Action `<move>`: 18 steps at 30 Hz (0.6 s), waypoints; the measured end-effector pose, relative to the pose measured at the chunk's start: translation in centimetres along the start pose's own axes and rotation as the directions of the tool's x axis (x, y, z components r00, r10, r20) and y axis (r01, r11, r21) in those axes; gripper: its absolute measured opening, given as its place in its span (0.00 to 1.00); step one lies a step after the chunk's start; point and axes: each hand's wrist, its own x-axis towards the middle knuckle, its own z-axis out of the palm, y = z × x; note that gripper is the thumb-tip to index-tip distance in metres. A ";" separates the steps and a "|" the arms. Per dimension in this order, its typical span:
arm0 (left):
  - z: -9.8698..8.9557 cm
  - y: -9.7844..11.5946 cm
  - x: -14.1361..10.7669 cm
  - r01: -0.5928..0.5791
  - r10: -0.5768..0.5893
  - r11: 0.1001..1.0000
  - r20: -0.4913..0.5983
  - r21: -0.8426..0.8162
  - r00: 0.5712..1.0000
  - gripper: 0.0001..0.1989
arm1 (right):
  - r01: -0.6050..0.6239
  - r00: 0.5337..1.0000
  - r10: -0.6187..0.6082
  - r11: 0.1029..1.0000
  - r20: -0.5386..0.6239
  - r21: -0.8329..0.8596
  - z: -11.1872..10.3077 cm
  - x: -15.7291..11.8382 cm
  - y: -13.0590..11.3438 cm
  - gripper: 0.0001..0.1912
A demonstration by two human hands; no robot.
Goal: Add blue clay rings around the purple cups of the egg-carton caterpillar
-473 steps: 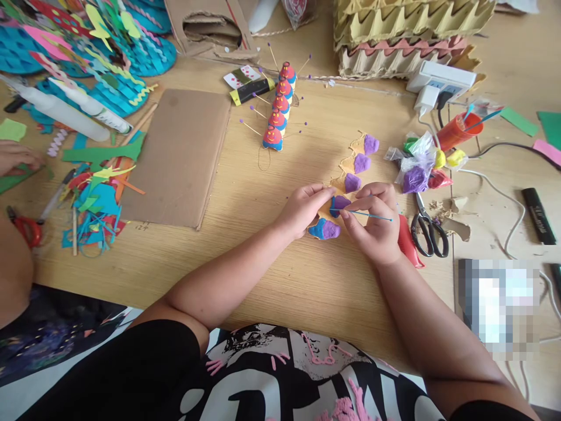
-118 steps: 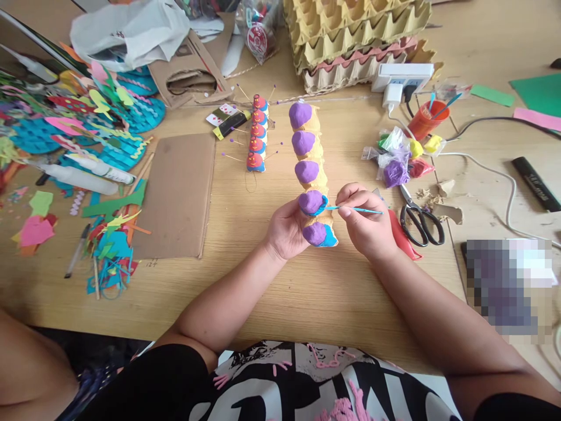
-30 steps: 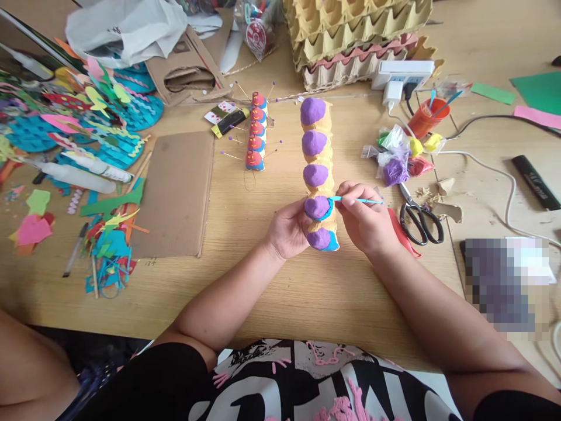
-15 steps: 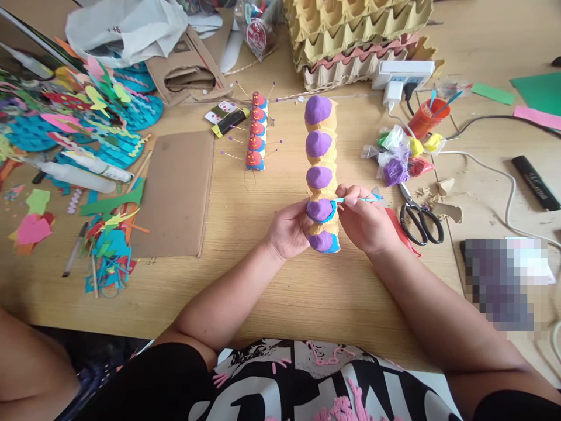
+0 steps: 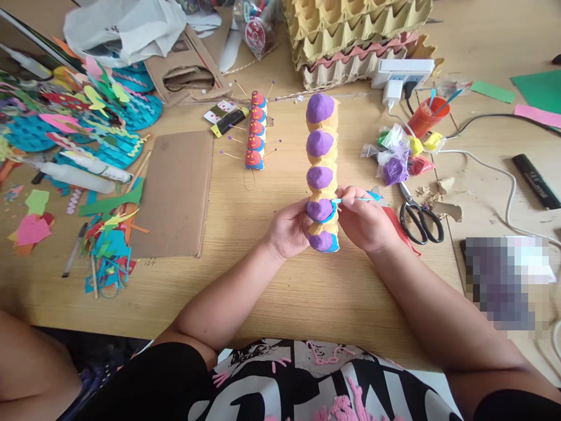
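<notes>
Upright before me is an egg-carton strip (image 5: pixel 323 161) with purple clay on its bumps and yellow clay between them. Blue clay edges the second bump from the bottom and covers the lowest right corner. My left hand (image 5: pixel 289 229) is closed on the strip's lower left side, its fingertips hidden behind it. Between the thumb and fingers of my right hand (image 5: pixel 363 219) is a thin light-blue clay modelling tool (image 5: pixel 362 199), its tip at the blue edge. A smaller caterpillar strip (image 5: pixel 256 133), red and blue with purple-tipped sticks, lies farther off.
Scissors (image 5: pixel 418 219), bagged clay (image 5: pixel 395 169) and an orange cup (image 5: pixel 426 117) lie to the right. Stacked egg trays (image 5: pixel 350 49) and a power strip (image 5: pixel 405 73) stand behind. Cardboard (image 5: pixel 173 196) and paper scraps (image 5: pixel 111 248) cover the left. Another person's limb (image 5: pixel 30 362) shows lower left.
The top of the egg-carton strip has tilted slightly to the right. Both hands keep nearly the same place and grip.
</notes>
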 end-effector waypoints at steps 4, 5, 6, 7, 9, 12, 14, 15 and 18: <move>0.1 0.1 0.0 -0.019 0.018 1.000 -0.023 -0.020 1.000 0.15 | 0.048 0.998 -0.048 0.999 0.028 -0.003 0.2 0.0 -0.1 0.23; 0.2 0.1 0.0 -0.016 0.016 1.000 -0.024 -0.026 1.000 0.14 | 0.063 0.997 -0.062 0.998 0.037 -0.019 0.2 0.0 -0.1 0.22; 0.2 0.1 0.0 -0.015 0.014 0.999 -0.025 -0.033 1.000 0.14 | 0.076 0.996 -0.075 0.996 0.044 -0.036 0.3 0.0 -0.1 0.22; 0.2 0.1 0.0 -0.014 0.013 0.999 -0.026 -0.041 1.000 0.14 | 0.089 0.995 -0.087 0.995 0.049 -0.053 0.3 0.1 -0.1 0.22; 0.3 0.1 -0.1 -0.016 0.014 0.998 -0.036 -0.055 0.999 0.14 | 0.113 0.993 -0.108 0.990 0.051 -0.086 0.2 0.2 -0.1 0.22; 0.4 0.2 -0.1 -0.018 0.015 0.998 -0.050 -0.057 0.999 0.12 | 0.139 0.990 -0.136 0.985 0.036 -0.103 0.1 0.2 0.0 0.22; 0.5 0.2 -0.1 -0.019 0.017 0.998 -0.054 -0.051 0.998 0.11 | 0.143 0.990 -0.140 0.984 0.035 -0.102 0.1 0.2 0.0 0.23; 0.6 0.2 -0.1 -0.020 0.017 0.999 -0.055 -0.049 0.998 0.11 | 0.143 0.989 -0.140 0.984 0.040 -0.105 0.1 0.2 0.0 0.24; 0.5 0.3 -0.1 -0.022 0.019 0.999 -0.054 -0.048 0.998 0.10 | 0.151 0.988 -0.145 0.981 0.058 -0.123 0.2 0.2 0.0 0.25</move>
